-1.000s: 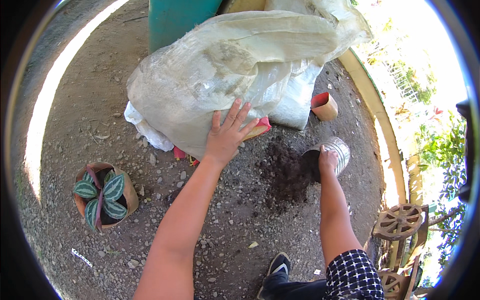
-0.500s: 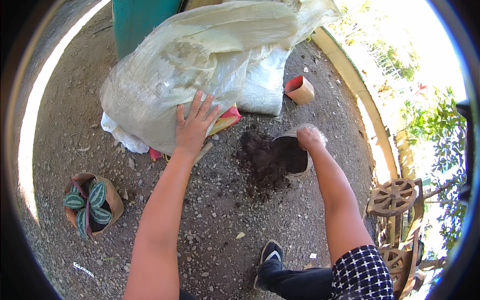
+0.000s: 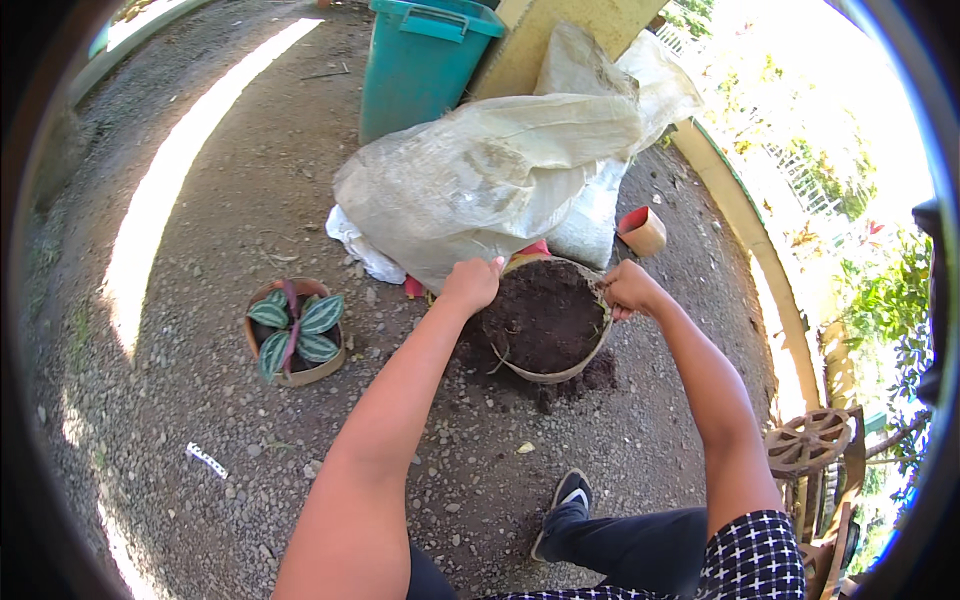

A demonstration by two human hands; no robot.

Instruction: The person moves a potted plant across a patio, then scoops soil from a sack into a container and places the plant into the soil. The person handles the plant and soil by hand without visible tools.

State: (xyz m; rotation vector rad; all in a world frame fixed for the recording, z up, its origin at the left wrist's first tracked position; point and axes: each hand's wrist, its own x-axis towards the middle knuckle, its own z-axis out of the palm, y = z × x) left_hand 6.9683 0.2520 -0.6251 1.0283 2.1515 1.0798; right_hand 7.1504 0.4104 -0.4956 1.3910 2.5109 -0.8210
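A round, light-coloured pot (image 3: 550,377) full of dark soil (image 3: 548,312) is upright in front of me. My left hand (image 3: 473,284) closes on its left rim, while my right hand (image 3: 630,289) grips the right rim with curled fingers. Loose spilled soil (image 3: 600,374) lies on the gravel around the pot's near side. Just beyond the pot, a large dusty whitish woven sack (image 3: 480,175) lies in folds, with bits of red showing under its near edge. The pot's underside is hidden.
To the left stands a potted plant (image 3: 297,330) with striped leaves. A small tan pot (image 3: 643,232) lies tipped at the right. Behind the sack are a teal bin (image 3: 415,75) and a yellowish block (image 3: 535,50). A wooden wheel (image 3: 808,443) stands at the right edge.
The pot was tilted with soil spilling out; now it is upright. My left hand left the sack and took the pot's rim. The view has shifted, showing more of the bin.
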